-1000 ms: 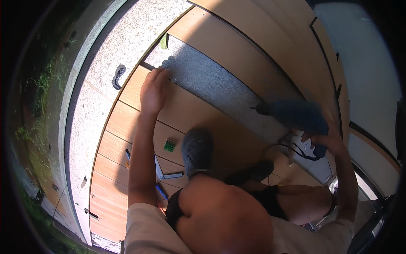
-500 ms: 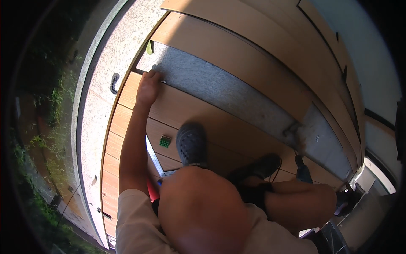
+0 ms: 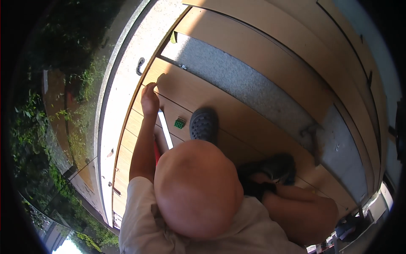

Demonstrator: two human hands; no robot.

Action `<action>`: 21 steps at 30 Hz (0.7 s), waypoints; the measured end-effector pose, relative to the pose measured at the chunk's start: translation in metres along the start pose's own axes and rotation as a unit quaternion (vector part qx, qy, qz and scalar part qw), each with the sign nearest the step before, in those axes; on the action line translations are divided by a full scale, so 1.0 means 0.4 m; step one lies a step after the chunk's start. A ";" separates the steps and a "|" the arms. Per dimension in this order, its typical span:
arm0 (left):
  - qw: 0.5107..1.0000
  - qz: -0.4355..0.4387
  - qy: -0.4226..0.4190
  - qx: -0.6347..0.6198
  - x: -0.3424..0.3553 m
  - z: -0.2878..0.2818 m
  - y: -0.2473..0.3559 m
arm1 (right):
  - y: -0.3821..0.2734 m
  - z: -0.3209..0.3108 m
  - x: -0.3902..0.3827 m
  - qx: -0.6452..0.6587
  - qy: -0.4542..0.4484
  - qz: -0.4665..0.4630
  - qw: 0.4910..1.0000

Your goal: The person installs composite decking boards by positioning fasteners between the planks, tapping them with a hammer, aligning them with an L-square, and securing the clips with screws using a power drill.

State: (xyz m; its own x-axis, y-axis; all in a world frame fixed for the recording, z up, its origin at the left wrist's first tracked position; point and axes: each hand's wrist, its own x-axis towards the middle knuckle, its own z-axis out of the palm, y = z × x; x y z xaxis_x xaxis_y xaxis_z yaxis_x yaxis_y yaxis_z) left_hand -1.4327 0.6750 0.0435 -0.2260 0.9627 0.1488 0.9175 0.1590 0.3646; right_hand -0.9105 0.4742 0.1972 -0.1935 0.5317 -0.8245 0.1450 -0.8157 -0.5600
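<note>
My left hand (image 3: 150,99) is over the pale brown deck boards (image 3: 190,91), close to their outer end. Its fingers are bent together, and a small dark shape shows at their tips; whether it is a held piece or shadow I cannot tell. To the right of that hand lie a metal carpenter's square (image 3: 165,131), partly behind my knee, and a small green block (image 3: 179,122) of little studs. A small metal clip (image 3: 183,67) sits at the edge of the last laid board, by the gap. My right hand is out of sight.
Grey concrete (image 3: 237,70) shows in the gap between boards. Loose boards (image 3: 270,67) lie beyond it. A dark hammer-like tool (image 3: 314,142), blurred, rests at the gap's right part. My grey clog (image 3: 204,123) stands on the deck. Plants (image 3: 84,101) grow past the pale kerb.
My left hand has drawn back from the gap's edge toward me, uncovering the metal clip there. The whole view has shifted, with the deck appearing farther right and higher.
</note>
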 end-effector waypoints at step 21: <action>0.996 0.073 0.030 -0.046 -0.018 0.200 0.248 | -0.005 -0.752 0.369 -0.446 0.307 -0.189 0.819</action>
State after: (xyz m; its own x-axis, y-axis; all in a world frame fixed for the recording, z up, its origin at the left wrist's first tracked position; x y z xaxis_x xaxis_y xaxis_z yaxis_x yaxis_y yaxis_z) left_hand -1.3139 0.7014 0.0048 -0.1136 0.9588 0.2602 0.9086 -0.0057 0.4177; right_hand -0.6474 0.6227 0.0523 0.0956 0.9457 -0.3108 0.8919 -0.2200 -0.3950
